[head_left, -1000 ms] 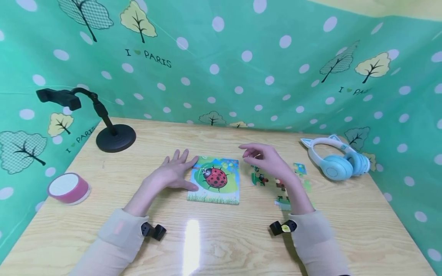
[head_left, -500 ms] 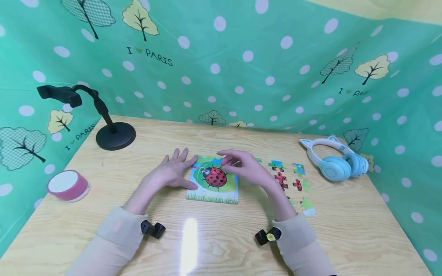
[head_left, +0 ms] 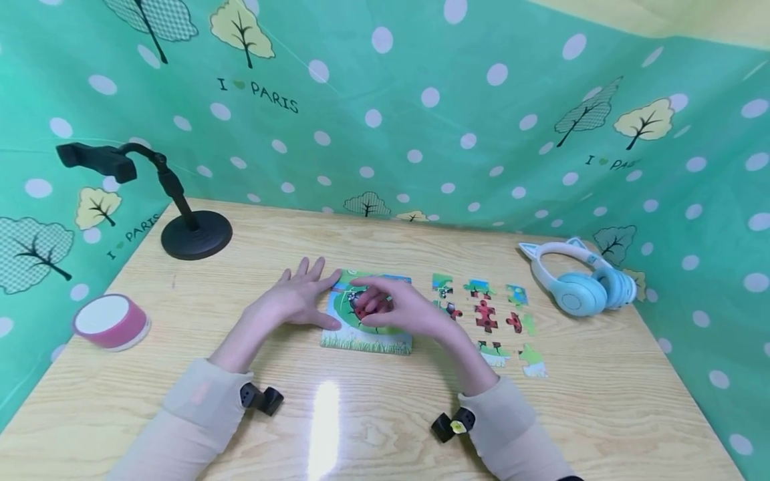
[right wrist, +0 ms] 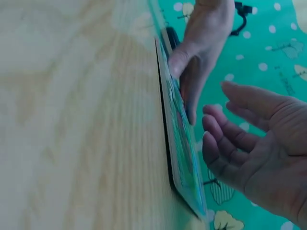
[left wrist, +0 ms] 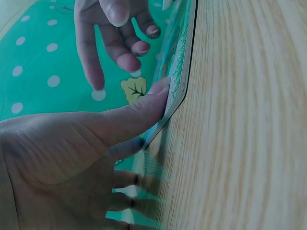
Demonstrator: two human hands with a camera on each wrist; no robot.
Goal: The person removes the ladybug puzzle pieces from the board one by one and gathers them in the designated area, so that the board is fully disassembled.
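A flat square puzzle board (head_left: 367,343) with a ladybug picture lies on the wooden table, in front of both hands. My left hand (head_left: 293,300) is spread along its left side, thumb and index finger resting on its edge; the left wrist view shows the thumb (left wrist: 136,112) pressed on the corner area. Over the ladybug hovers my right hand (head_left: 400,308), fingers loosely bent, covering part of the picture. In the right wrist view nothing sits between its fingers (right wrist: 235,134), which are apart from the board (right wrist: 175,129).
Loose jigsaw pieces, among them a red one (head_left: 486,316), lie in rough rows right of the board. Farther right are blue cat-ear headphones (head_left: 580,290). A black stand (head_left: 195,234) is at the back left, with a pink round container (head_left: 111,322) nearer the left edge.
My right hand has moved left from above the loose pieces to above the ladybug picture, uncovering the pieces. My left hand keeps its place at the board's left edge.
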